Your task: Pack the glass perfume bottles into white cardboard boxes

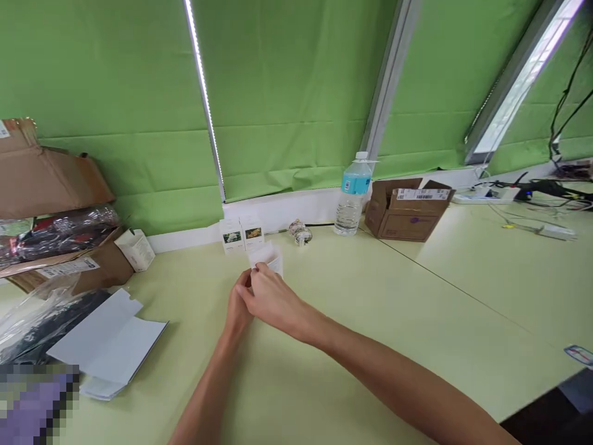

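Note:
My left hand (239,303) and my right hand (271,295) meet over the table, fingers closed round a small white paper box (273,256). Its top looks open, and its lower part is hidden behind my fingers. Just behind it, against the wall, stand two small white boxes (241,236) with flower pictures on them. A pair of small shiny round items (301,233) lies to their right; their kind is not clear.
A water bottle (353,196) and an open cardboard box (410,213) stand at the back right. On the left are stacked cartons (50,173), a white carton (135,250) and folded white card (109,340). Cables and a power strip (484,194) lie far right.

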{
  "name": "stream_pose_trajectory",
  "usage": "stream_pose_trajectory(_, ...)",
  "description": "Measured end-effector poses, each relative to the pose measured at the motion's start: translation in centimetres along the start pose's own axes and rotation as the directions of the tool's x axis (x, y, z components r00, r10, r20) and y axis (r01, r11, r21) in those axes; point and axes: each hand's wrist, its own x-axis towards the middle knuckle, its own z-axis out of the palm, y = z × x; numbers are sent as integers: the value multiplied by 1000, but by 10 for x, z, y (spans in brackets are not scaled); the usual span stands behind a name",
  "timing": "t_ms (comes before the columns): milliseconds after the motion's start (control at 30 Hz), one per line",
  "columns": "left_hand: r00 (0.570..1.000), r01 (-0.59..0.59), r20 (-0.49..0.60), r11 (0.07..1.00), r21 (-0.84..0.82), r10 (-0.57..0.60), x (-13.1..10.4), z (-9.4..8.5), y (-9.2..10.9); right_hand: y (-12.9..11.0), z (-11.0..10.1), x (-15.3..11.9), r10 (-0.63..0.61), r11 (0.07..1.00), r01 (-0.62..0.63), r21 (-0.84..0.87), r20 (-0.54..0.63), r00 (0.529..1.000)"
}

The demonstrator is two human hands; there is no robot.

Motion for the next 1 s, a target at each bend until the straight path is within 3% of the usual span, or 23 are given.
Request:
stream_pose_trajectory(133,994,-7,112,1000,-27,10,2,-7,3,5,-30,0,-22,999,22,-36,3,1000)
stream_pose_trajectory(233,980,64,192,996,-65,-50,4,-11,2,27,-58,5,56,996,-59,-60,-53,997)
stream_pose_trajectory(300,974,96,212,993,-66,-80,6,-11,1,50,-66,5,107,993,-109,-54,-48,993)
stream_pose_trajectory(400,963,122,248,991,-54,-106,6,-11,0,83,-51,-6,120,992,-126,30,152,981)
stream_pose_trajectory(500,951,131,289,990,-61,-108,5,-13,1,104,-19,-24,0,959,-123,257,434,901)
stream_pose_trajectory(567,949,119,303,990,-77,-91,3,-14,3,110,-1,-33,-38,949,-117,291,477,878)
stream_pose_trajectory(633,949,92,311,991,-98,-57,2,-15,5,110,11,-37,-44,953,-100,285,457,888)
stream_pose_trajectory(733,970,65,241,995,-82,-44,1,-18,8,105,18,-38,-32,971,-61,229,380,925)
stream_pose_trajectory(867,996,90,-19,996,15,-90,2,-28,22,100,21,-41,-15,992,-24,123,305,952)
stream_pose_trajectory(933,988,60,-149,995,77,-48,2,-37,35,101,23,-43,-20,997,-2,76,284,959)
stream_pose_trajectory(1000,978,-1,-208,989,150,33,0,-49,48,102,27,-43,-33,999,30,14,268,963)
